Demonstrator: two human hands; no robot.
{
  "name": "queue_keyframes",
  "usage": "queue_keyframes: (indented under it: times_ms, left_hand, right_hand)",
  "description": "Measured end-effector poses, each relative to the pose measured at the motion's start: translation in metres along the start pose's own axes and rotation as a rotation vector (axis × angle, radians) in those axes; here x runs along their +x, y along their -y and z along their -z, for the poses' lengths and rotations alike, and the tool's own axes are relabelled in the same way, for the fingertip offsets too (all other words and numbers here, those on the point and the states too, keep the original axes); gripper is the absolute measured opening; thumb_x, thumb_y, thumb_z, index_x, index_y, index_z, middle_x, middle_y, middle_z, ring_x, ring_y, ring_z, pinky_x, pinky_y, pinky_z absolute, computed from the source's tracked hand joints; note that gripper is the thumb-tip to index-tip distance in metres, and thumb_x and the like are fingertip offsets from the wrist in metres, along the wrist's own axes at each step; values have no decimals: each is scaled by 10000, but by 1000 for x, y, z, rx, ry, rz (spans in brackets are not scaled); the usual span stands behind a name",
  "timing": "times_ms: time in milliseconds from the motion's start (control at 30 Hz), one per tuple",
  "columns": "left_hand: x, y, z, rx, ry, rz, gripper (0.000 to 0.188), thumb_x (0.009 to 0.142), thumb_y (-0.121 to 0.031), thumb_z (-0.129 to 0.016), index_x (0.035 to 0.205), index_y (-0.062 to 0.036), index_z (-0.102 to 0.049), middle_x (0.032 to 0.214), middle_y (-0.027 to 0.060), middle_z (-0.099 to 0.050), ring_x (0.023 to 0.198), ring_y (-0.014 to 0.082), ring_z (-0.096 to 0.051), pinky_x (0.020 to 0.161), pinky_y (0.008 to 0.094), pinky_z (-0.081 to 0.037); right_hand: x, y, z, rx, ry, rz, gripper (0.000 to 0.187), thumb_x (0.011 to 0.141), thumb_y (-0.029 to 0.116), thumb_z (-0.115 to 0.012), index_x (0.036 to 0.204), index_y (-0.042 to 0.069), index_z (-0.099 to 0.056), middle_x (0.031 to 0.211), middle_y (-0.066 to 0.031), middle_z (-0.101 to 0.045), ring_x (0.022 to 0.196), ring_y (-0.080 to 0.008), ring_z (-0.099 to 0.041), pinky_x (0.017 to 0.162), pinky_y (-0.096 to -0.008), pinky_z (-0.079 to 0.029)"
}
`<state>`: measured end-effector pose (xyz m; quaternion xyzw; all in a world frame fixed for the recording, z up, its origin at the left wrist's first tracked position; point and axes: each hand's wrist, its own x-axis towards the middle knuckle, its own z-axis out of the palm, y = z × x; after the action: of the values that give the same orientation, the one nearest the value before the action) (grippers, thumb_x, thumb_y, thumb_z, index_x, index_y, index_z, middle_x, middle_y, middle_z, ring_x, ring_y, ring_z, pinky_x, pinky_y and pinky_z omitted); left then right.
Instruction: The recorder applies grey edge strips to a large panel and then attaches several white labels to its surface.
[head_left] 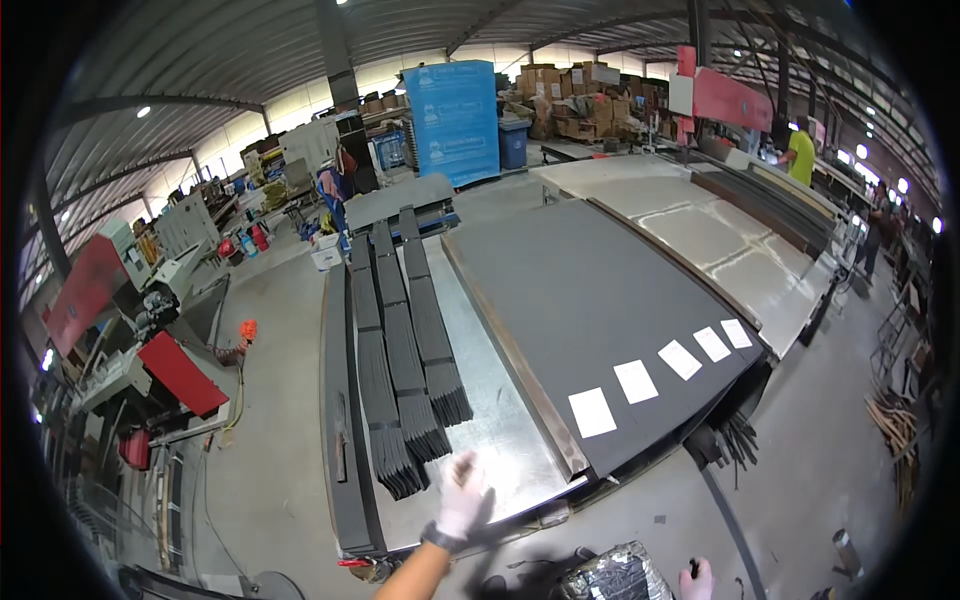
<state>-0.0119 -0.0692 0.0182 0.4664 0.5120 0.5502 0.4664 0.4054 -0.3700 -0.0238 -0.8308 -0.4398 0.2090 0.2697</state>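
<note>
My left hand (464,500), in a pale glove with a dark band at the wrist, hovers over the bare metal sheet (510,440) of the worktable. Its fingers look apart, and nothing shows in it. Just beyond its fingertips are the fanned near ends of dark strip bundles (405,345), bound by dark ties and lying lengthwise. At the bottom edge my right hand (698,580), also pale-gloved, is closed around a small dark object that I cannot make out. Between my hands is a shiny, silvery-black wrapped bundle (620,575), partly cut off.
Right of the metal sheet, a brown metal bar (515,360) borders a large dark sheet (590,290) bearing several white papers (593,412). A long-handled tool (340,440) lies along the table's left side. Red-and-grey machinery (180,375) stands left; a worker in yellow (800,155) is far right.
</note>
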Motion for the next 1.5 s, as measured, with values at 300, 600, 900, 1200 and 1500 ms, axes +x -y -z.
queue_keyframes:
  times_ms: [300, 600, 900, 1200, 1500]
  left_hand:
    - [116, -94, 15, 1726, -230, -570, 342, 648, -134, -646, 963, -71, -530, 1016, 159, -503, 871, 297, -525, 718, 430, -424]
    - [161, -95, 18, 1294, 102, 92, 1117, 677, -511, -761, 1494, -44, -159, 1538, 245, -147, 1407, 444, -181, 1138, 507, -194]
    - [185, -95, 18, 744, -338, 127, 649, 760, -456, -657, 1131, 45, -477, 1054, 265, -609, 993, 403, -618, 862, 453, -504]
    - [-32, -80, 6, 62, 177, -23, 688, 716, -265, -768, 1217, 68, -434, 931, 195, -662, 917, 271, -659, 806, 402, -511]
    - [-96, -74, 14, 125, 1428, 246, 292, 828, -191, -671, 1021, -16, -540, 910, 109, -573, 905, 207, -589, 792, 354, -474]
  right_hand:
    - [101, 364, -85, 220, 127, 772, 541, 772, 259, -681, 1244, 66, -501, 1152, -253, -499, 1077, -424, -498, 955, -497, -392]
    - [235, 508, -227, -54, 82, 483, 719, 786, 379, -682, 1334, -12, -429, 1346, -284, -427, 1253, -419, -433, 1057, -459, -361]
    - [272, 505, -257, -30, 482, 338, 697, 907, 584, -423, 1083, -51, -650, 1130, -267, -630, 1140, -376, -577, 979, -430, -429]
    - [122, 382, -59, -175, 643, 255, 569, 901, 585, -423, 990, 93, -693, 943, -201, -677, 951, -350, -643, 861, -415, -476]
    - [-5, 225, 72, -115, 651, -338, 402, 912, 334, -605, 1015, -51, -654, 895, -159, -678, 846, -260, -624, 780, -368, -490]
